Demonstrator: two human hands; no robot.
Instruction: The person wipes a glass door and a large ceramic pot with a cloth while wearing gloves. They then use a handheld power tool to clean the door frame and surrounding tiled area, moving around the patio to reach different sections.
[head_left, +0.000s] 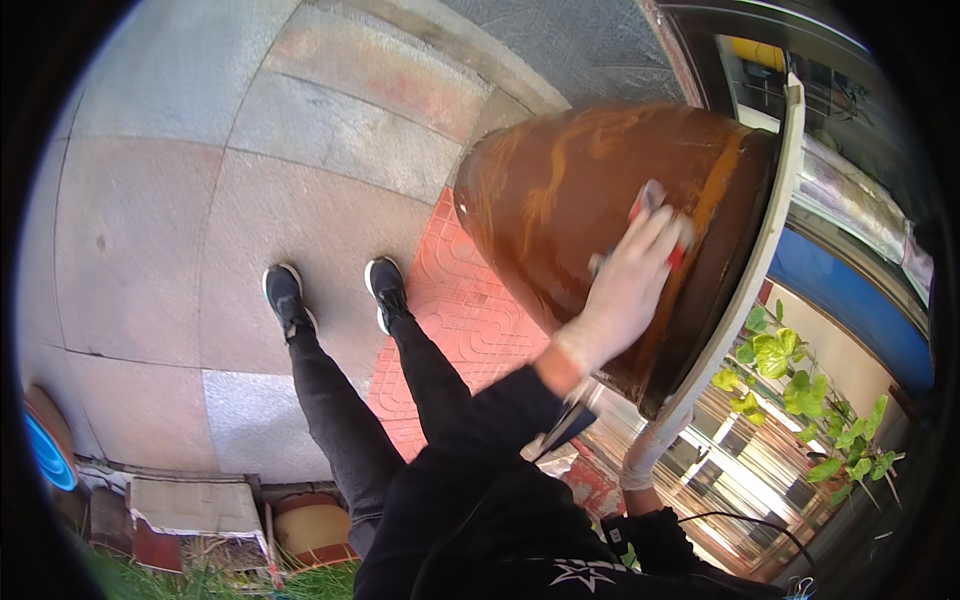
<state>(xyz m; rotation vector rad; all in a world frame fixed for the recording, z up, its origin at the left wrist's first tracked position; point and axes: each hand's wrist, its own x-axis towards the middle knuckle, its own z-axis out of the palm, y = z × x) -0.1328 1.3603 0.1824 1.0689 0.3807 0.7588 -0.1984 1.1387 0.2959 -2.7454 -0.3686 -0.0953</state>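
Observation:
A large brown glazed ceramic jar with orange-brown streaks stands in front and to the right, a pale, thin-edged lid or board across its top. My left hand, in a thin whitish glove, is against the jar's side near its upper band. Its fingers are closed on a small red and whitish object, blurred, kind unclear. Lower right, my right hand, also in a whitish glove, is at the underside of the pale lid; its fingers are partly hidden behind the edge.
Pinkish-grey paving lies around my feet, with red patterned tiles beside the jar. A leafy green plant and a window frame are on the right. A blue basin, a pale slab and grass lie lower left.

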